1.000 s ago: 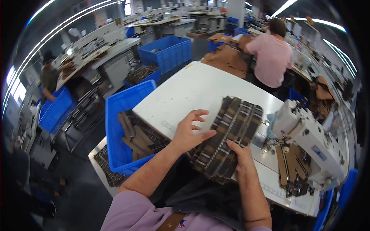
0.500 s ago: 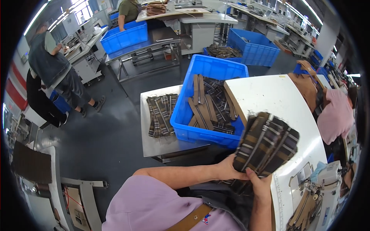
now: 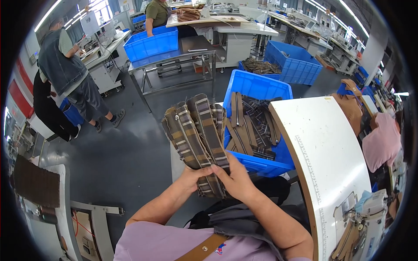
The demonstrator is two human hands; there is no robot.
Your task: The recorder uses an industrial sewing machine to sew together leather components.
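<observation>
A thick bundle of plaid fabric strips with metal zippers (image 3: 195, 137) is gripped between my two hands in front of me, its far ends fanned out. My left hand (image 3: 192, 179) closes around the lower left side of it, thumb across the front. On the lower right side my right hand (image 3: 238, 177) is also closed, and the two thumbs nearly meet. Just right of the bundle stands a blue plastic bin (image 3: 265, 165) holding loose brown and plaid zipper strips (image 3: 250, 126). A pale stand (image 3: 176, 165) is mostly hidden behind the bundle.
A white worktable (image 3: 324, 135) with a sewing machine (image 3: 372, 209) lies to my right. Farther off are a metal table (image 3: 191, 45) with a blue crate (image 3: 152, 45), and a large blue bin (image 3: 296, 65). Several people work around the room; two stand at the left.
Both hands have carried the zipper-strip bundle left, from over the white worktable to in front of the stand. The view has shifted slightly, and the pile seen earlier on the stand is now covered.
</observation>
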